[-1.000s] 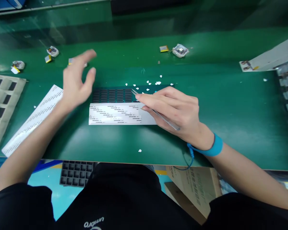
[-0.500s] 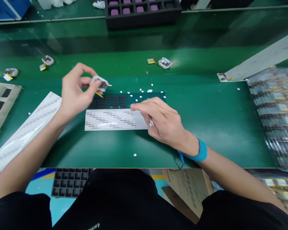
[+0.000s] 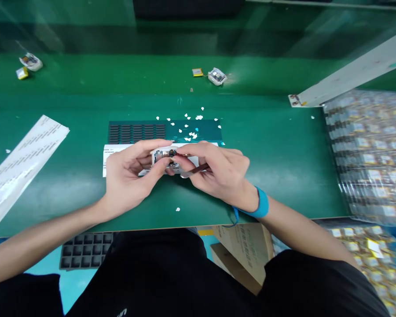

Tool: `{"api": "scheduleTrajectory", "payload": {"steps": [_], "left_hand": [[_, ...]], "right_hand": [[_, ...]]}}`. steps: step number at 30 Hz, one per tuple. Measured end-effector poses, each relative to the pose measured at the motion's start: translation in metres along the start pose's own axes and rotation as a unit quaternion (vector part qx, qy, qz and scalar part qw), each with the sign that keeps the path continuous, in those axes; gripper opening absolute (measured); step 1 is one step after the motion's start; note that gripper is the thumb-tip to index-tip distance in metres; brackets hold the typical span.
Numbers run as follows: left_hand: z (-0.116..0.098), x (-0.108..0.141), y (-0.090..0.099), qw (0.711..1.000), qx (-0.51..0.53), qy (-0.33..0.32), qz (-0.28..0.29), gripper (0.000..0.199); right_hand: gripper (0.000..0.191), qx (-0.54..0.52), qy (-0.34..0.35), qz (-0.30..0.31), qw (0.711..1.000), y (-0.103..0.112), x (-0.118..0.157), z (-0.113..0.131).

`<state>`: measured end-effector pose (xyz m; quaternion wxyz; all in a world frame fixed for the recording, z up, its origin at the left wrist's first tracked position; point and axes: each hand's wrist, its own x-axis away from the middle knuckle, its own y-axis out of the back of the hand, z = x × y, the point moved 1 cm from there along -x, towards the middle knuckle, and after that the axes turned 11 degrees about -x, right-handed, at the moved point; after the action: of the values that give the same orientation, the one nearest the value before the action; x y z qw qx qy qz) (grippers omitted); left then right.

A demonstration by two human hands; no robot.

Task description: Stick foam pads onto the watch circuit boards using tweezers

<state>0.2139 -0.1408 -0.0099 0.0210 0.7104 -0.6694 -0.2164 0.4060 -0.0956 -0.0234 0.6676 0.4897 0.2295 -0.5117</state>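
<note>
1. A green bench (image 3: 284,176) with a smooth, slightly glossy top fills most of the view; at its right lies a transparent plastic tray (image 3: 376,158), filled with many small units, too blurred for telling them one by one.
2. On the left side there is a long printed strip (image 3: 26,154), white, flat and shiny.
3. In the middle, a teal sheet (image 3: 193,125) carries rows of narrow black bars (image 3: 137,131); just before it lies a white printed sheet (image 3: 109,165), partly under the hands.
4. The left hand (image 3: 128,180) holds an opened white device (image 3: 160,155) between thumb and fingers, above the white sheet. Its shell is rounded, and electronic parts are visible inside.
5. The right hand (image 3: 222,169) has thumb and forefinger brought narrow at the device's right end; what they pinch there, one cannot tell. The same hand also keeps metal tweezers (image 3: 185,175), thin and grey, among its fingers.
6. The step in hand seems to be fine handling of the device's inner parts; it probably calls for a steady left grip and light right fingertips.
7. Small white round pieces (image 3: 199,117) are scattered on and around the teal sheet.
</note>
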Motion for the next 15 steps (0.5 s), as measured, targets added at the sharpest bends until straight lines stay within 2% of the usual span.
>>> {"api": "scheduleTrajectory", "payload": {"steps": [5,10,13,15], "left_hand": [[-0.007,0.008,-0.003,1.0,-0.016,0.002,-0.015,0.02],[-0.002,0.005,-0.001,1.0,-0.008,0.013,-0.011,0.017],[0.002,-0.001,0.004,1.0,-0.009,0.023,-0.002,0.016],[0.003,-0.004,0.007,0.999,-0.014,0.031,0.031,0.015]], "right_hand": [[0.008,0.032,0.008,0.039,0.999,0.001,0.002,0.008],[0.018,0.011,-0.019,0.094,0.995,0.003,0.002,0.003],[0.025,-0.036,-0.038,0.087,0.995,0.004,0.0,-0.001],[0.031,-0.047,-0.045,0.076,0.995,0.004,-0.002,-0.002]]}}
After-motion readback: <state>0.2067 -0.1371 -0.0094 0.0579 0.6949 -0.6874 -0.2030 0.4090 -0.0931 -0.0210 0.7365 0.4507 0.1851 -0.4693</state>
